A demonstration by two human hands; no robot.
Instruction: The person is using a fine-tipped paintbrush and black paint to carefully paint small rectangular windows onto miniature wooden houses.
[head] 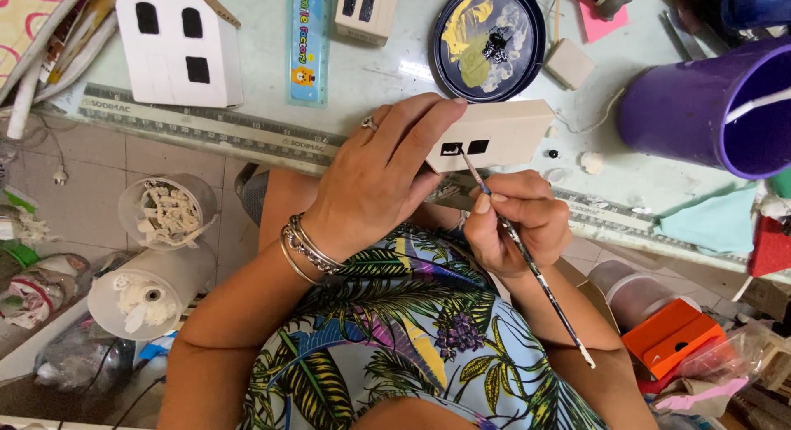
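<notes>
At the near edge of the bench (387, 76), a small cream house block (494, 133) is held just above the surface, two black window squares facing the person. Left hand (379, 179): grip closed over the block's left end, fingers along the top, thumb underneath. Right hand (515, 220): pinched on a fine paintbrush (527, 261) like a pen, tip touching the left window.

Handling judgement: block looks light and rigid, probably wood; fresh paint on the front face would smear, so ends and top edges are the safe places to hold.

Containers: round dark palette lid (489, 41) behind the block holds yellow, pale green, white and a black blob of paint. Purple bucket (713, 109) at right, on its side or tilted, inside not visible. On the floor at left, two clear tubs (161, 249) hold whitish small pieces; kind cannot be told.

A larger white house (177, 43) with three black windows stands at the far left of the bench.
</notes>
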